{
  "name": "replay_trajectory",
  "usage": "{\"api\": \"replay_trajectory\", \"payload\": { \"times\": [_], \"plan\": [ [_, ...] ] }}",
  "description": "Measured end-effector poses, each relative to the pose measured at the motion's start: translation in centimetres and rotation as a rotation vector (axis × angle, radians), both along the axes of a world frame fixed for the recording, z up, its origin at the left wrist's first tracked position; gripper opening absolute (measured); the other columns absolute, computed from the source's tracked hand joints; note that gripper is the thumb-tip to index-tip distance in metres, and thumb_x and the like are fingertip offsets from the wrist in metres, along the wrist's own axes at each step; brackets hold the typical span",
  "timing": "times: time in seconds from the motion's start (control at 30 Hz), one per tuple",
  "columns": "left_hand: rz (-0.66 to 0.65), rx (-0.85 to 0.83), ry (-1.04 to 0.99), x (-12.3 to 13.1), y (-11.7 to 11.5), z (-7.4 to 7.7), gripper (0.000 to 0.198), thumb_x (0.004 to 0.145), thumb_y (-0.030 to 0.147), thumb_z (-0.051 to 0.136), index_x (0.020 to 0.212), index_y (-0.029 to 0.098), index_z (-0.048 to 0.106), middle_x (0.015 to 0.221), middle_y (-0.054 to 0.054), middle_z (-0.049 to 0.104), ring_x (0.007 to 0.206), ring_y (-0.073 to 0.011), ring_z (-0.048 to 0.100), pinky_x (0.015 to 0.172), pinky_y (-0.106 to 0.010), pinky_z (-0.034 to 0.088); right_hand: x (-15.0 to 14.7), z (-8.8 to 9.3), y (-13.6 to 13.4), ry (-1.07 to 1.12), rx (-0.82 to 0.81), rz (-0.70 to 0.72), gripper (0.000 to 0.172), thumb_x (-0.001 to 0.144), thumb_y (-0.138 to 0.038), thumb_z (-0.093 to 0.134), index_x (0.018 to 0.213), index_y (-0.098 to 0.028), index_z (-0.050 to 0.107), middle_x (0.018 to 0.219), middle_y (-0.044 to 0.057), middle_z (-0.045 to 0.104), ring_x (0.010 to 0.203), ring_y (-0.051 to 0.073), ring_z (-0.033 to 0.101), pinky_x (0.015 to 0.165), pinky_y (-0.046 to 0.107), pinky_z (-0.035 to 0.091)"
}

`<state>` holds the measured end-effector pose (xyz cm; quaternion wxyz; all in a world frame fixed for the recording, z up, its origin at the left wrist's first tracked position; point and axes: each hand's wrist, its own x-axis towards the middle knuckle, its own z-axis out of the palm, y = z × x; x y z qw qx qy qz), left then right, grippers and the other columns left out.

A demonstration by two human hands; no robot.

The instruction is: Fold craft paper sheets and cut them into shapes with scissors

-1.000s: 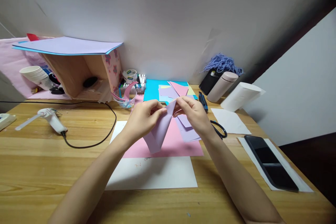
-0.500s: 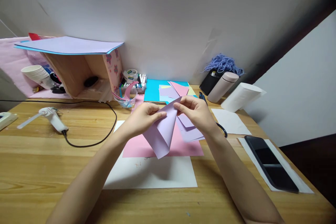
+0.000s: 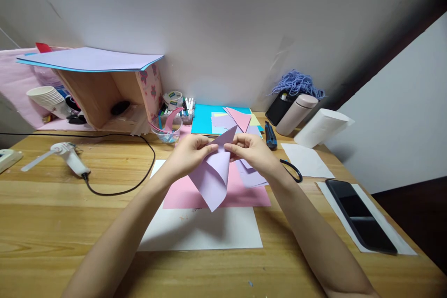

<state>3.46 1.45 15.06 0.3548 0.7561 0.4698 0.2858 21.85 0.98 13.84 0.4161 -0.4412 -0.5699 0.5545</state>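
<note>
Between my hands is a sheet of lilac paper, curled over on itself with one corner pointing down and another up. My left hand pinches its left side between thumb and fingers. On the upper right edge my right hand has a pinch of its own, close to the left thumb. Under the held paper lies a pink sheet on top of a white sheet. More lilac pieces rest on the pink sheet, partly hidden by my right hand.
A glue gun with a black cord lies left, before a cardboard box. Behind my hands are a blue folder and a plastic cup. To the right are a utility knife, scissors, a flask and a phone.
My right hand has shifted left and slightly down, bringing the paper's right edge over and closing the curl more. The utility knife now shows beside it.
</note>
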Motion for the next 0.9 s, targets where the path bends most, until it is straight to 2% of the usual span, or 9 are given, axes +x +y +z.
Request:
{"api": "replay_trajectory", "payload": {
  "times": [0.1, 0.17, 0.33, 0.47, 0.6, 0.9],
  "plan": [
    [-0.053, -0.022, 0.04, -0.2, 0.1, -0.2, 0.032, 0.079, 0.039, 0.048, 0.062, 0.014, 0.058, 0.056, 0.001, 0.05, 0.05, -0.0094, 0.042, 0.045, -0.021, 0.027, 0.0, -0.2, 0.1, -0.04, -0.008, -0.02, 0.028, 0.061, -0.038, 0.073, 0.065, -0.014, 0.057, 0.059, -0.002, 0.058, 0.055, 0.01, 0.058, 0.057, 0.025, 0.052],
    [-0.068, -0.014, 0.052, -0.1, 0.1, -0.2, 0.029, 0.077, 0.04, 0.051, 0.064, 0.015, 0.059, 0.059, 0.001, 0.054, 0.054, -0.0104, 0.046, 0.047, -0.021, 0.03, -0.2, -0.4, -0.1, -0.081, -0.029, 0.037, 0.026, 0.063, -0.036, 0.071, 0.064, -0.014, 0.058, 0.058, -0.001, 0.058, 0.056, 0.011, 0.059, 0.056, 0.025, 0.052],
    [0.002, 0.068, -0.09, 0.6, 0.0, -0.6, 0.018, 0.071, 0.034, 0.06, 0.07, 0.016, 0.061, 0.073, -0.001, 0.063, 0.067, -0.0125, 0.054, 0.059, -0.022, 0.04, -1.5, -1.4, -0.5, -0.091, -0.031, 0.177, 0.019, 0.069, -0.032, 0.065, 0.071, -0.014, 0.063, 0.065, 0.0, 0.059, 0.06, 0.011, 0.059, 0.056, 0.023, 0.052],
    [0.095, 0.064, -0.169, 0.7, 0.3, -0.8, 0.021, 0.069, 0.032, 0.06, 0.058, 0.014, 0.056, 0.062, 0.0, 0.058, 0.058, -0.0103, 0.05, 0.055, -0.021, 0.039, -2.3, -1.9, -0.7, -0.024, -0.054, 0.165, 0.021, 0.068, -0.034, 0.067, 0.076, -0.014, 0.065, 0.07, 0.001, 0.062, 0.064, 0.012, 0.06, 0.061, 0.026, 0.053],
    [0.154, 0.059, -0.292, 0.1, 0.7, -0.3, 0.027, 0.066, 0.037, 0.065, 0.056, 0.014, 0.053, 0.057, 0.002, 0.054, 0.054, -0.0091, 0.047, 0.052, -0.021, 0.036, -2.3, -1.8, -0.9, -0.037, -0.075, 0.128, 0.023, 0.067, -0.036, 0.068, 0.067, -0.014, 0.062, 0.062, 0.0, 0.061, 0.062, 0.012, 0.061, 0.063, 0.027, 0.052],
    [0.31, 0.066, -0.405, -2.7, 2.2, 0.4, 0.034, 0.062, 0.042, 0.07, 0.053, 0.014, 0.052, 0.052, 0.004, 0.047, 0.05, -0.0076, 0.043, 0.049, -0.021, 0.031, -2.2, -2.0, -0.9, -0.125, -0.079, 0.218, 0.024, 0.068, -0.036, 0.067, 0.065, -0.013, 0.06, 0.059, 0.001, 0.06, 0.057, 0.011, 0.059, 0.06, 0.026, 0.051]
  ]
}}
